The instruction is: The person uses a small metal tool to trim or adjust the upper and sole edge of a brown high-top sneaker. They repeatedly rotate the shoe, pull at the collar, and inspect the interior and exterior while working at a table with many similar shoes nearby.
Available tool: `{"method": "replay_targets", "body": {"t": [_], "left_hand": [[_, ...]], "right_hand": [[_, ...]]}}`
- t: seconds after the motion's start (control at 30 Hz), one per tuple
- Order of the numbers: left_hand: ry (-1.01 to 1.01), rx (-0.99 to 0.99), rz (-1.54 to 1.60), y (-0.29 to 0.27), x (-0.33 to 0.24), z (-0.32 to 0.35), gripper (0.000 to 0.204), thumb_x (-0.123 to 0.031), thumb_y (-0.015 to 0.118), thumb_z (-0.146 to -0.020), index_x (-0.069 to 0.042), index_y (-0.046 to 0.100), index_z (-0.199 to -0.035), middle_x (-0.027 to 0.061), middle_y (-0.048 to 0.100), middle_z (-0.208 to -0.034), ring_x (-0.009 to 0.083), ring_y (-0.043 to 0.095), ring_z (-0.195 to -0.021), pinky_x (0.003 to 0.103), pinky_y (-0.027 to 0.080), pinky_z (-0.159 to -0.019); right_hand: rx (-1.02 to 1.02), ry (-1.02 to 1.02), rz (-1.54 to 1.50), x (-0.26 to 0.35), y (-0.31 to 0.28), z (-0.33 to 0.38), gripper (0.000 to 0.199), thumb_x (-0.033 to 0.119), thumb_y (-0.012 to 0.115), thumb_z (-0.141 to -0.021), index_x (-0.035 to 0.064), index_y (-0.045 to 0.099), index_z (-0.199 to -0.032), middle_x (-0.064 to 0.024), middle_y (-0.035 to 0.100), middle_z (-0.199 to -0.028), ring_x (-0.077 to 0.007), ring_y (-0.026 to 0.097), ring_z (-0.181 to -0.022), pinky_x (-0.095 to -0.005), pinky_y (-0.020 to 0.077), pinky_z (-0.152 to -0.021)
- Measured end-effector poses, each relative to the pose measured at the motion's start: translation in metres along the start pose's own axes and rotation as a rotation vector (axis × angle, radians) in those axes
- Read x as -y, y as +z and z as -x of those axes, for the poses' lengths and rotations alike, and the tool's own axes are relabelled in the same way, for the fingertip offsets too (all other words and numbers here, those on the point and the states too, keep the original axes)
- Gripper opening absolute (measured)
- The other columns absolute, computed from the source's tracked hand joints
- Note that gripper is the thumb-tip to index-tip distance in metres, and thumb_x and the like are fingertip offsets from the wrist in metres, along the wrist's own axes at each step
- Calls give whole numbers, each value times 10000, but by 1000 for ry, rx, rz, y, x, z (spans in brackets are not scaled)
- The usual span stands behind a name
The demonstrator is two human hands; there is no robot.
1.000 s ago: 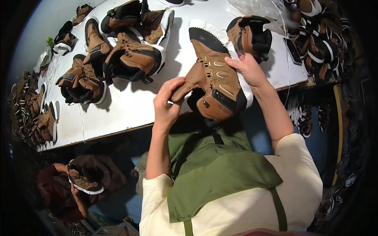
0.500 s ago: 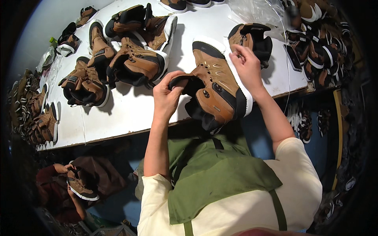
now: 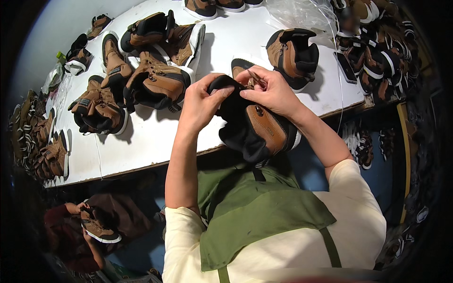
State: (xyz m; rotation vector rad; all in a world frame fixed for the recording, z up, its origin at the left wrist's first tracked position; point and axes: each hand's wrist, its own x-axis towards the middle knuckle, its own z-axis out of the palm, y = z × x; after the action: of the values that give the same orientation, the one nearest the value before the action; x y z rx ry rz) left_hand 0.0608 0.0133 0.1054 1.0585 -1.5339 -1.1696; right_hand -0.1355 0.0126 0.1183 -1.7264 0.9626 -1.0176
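A brown and black ankle boot (image 3: 266, 127) with a white sole lies tilted at the table's near edge, its opening toward me. My left hand (image 3: 199, 103) pinches the black padded tongue between thumb and fingers. Right beside it, my right hand (image 3: 273, 92) is closed over the boot's upper, thumb and fingers pressed together. Something thin and brownish shows among those fingers; I cannot make out what it is. The lacing area and most of the toe are hidden behind this hand.
Several similar boots (image 3: 158, 80) stand bunched on the white table (image 3: 141, 151) to the left. Another boot (image 3: 292, 56) stands just beyond my right hand. Clear plastic (image 3: 302, 16) and a phone (image 3: 346, 67) lie at the right. At lower left, a co-worker (image 3: 75, 226) holds a boot.
My right hand has moved left from beside the boot's sole onto its upper, close to my left hand. My left hand still grips the tongue, which is now pulled up more.
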Motion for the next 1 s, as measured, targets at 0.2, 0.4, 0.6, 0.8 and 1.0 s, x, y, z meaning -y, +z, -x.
{"method": "replay_targets", "body": {"t": [0.2, 0.4, 0.6, 0.8, 1.0], "left_hand": [[-239, 144, 130, -11, 3, -23, 272, -221, 678, -856, -23, 583, -1017, -6, 594, -777, 71, 546, -674, 201, 437, -582], [-325, 158, 204, -9, 6, -31, 249, -197, 640, -874, -14, 584, -1033, 17, 614, -814, 70, 557, -694, 209, 446, -602], [-310, 159, 165, -4, -5, -33, 258, -176, 620, -884, 21, 588, -1046, 22, 618, -824, 68, 554, -695, 214, 451, -606], [-332, 218, 159, -2, -6, -38, 202, -179, 629, -886, -26, 596, -1014, -11, 615, -818, 52, 558, -696, 196, 453, -608], [-320, 213, 136, 1, -10, -37, 205, -189, 632, -887, -20, 603, -998, -11, 610, -807, 54, 552, -686, 201, 451, -597]], "right_hand": [[23, 53, -58, -11, -5, -1, 220, 66, 677, -798, -8, 626, -999, 84, 506, -710, 21, 375, -586, -142, 315, -539], [3, 18, -108, -23, -9, 0, 259, 130, 666, -837, 2, 613, -1056, 41, 548, -829, -5, 424, -646, -167, 369, -588], [-61, -134, 351, -9, -19, 10, 425, 354, 496, -964, 51, 547, -1258, -30, 444, -894, -100, 454, -754, -223, 409, -702], [-109, -273, 538, -9, -23, 14, 360, 235, 621, -880, 79, 601, -1203, -80, 519, -840, -212, 557, -727, -317, 460, -644], [-123, -378, 734, -9, -24, 10, 337, 225, 665, -827, 59, 644, -1120, -65, 540, -822, -214, 568, -735, -337, 460, -619]]}}
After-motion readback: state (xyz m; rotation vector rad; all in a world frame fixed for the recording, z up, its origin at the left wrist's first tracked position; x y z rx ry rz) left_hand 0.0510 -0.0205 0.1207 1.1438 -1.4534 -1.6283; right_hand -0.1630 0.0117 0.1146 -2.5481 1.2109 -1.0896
